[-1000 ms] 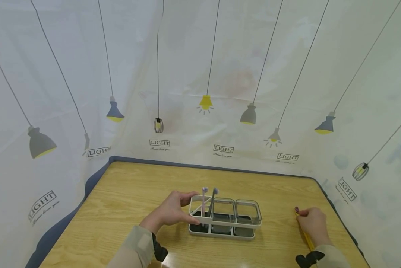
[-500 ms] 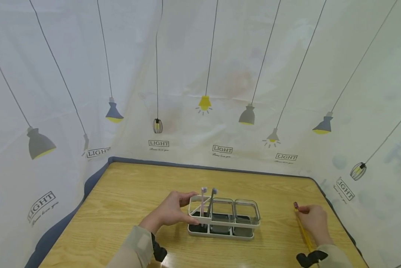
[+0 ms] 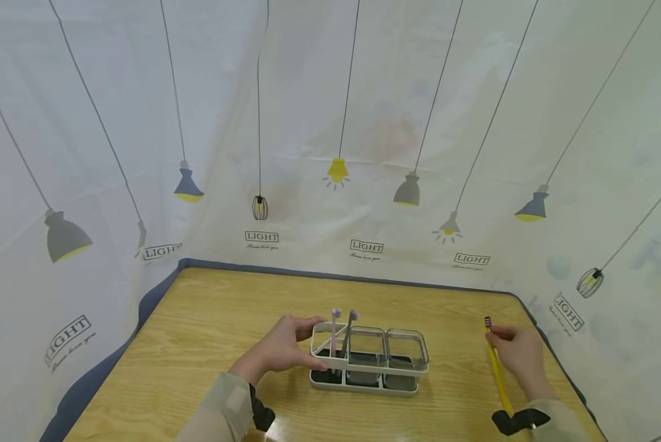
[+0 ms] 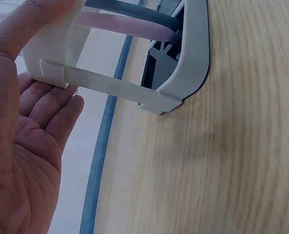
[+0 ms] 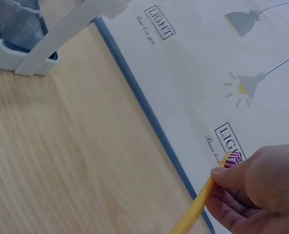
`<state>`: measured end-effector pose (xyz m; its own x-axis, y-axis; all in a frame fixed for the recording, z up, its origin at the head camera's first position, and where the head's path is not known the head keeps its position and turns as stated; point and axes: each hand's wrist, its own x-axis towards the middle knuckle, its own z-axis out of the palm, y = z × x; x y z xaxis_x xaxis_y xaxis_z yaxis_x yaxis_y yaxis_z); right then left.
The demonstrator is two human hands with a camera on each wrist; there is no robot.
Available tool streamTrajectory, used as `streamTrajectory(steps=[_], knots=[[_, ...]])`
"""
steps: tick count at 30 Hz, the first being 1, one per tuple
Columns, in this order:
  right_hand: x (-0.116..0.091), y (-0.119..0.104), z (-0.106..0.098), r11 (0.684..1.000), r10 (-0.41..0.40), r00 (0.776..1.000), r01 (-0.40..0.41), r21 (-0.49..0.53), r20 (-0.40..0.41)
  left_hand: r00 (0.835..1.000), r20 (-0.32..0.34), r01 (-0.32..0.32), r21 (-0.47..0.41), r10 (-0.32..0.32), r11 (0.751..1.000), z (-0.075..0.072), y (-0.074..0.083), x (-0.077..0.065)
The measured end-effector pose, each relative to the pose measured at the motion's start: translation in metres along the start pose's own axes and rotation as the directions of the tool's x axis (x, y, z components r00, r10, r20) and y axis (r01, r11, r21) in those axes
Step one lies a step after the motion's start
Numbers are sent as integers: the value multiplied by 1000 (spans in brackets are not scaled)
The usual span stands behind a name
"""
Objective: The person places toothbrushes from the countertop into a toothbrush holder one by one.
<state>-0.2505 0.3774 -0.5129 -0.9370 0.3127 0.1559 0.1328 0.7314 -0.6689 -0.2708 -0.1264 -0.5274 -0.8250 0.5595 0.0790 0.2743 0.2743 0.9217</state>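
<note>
A white toothbrush holder stands on the wooden table, with two clear cups in its middle and right slots. In its left section lean a pink toothbrush and a dark grey toothbrush. My left hand grips the left end of the holder's upper frame, thumb in front and fingers behind. To the right, apart from the holder, my right hand pinches a yellow toothbrush just below its head. Purple and white bristles show past the thumb, and the handle slants down toward the wrist.
The wooden table has a dark blue edge at the back. Behind and at both sides hangs a pale sheet printed with lamps. Black bands sit around both wrists.
My right hand has risen and shifted slightly away from me, bringing the yellow toothbrush along with its head higher in view. My left hand and the holder have stayed in place.
</note>
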Motion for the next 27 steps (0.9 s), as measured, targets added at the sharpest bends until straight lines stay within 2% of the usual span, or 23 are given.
streamTrajectory(steps=[9,13,16,20,27], knots=[[-5,-34,-11,996,-19,999,22,84,-45,1000,2,3,1,-3,1000,1,0,1],[-6,-51,-10,986,8,997,4,170,-73,1000,2,10,-6,-10,1000,1,1,1],[-7,-65,-10,970,27,993,1,243,-111,1000,2,7,-6,-7,1000,1,2,1],[-11,-88,-13,952,-3,987,53,302,-162,1000,7,2,-4,-2,1000,1,3,1],[-20,-129,-17,893,-35,983,110,436,-178,1000,-2,27,4,-27,1000,1,3,-1]])
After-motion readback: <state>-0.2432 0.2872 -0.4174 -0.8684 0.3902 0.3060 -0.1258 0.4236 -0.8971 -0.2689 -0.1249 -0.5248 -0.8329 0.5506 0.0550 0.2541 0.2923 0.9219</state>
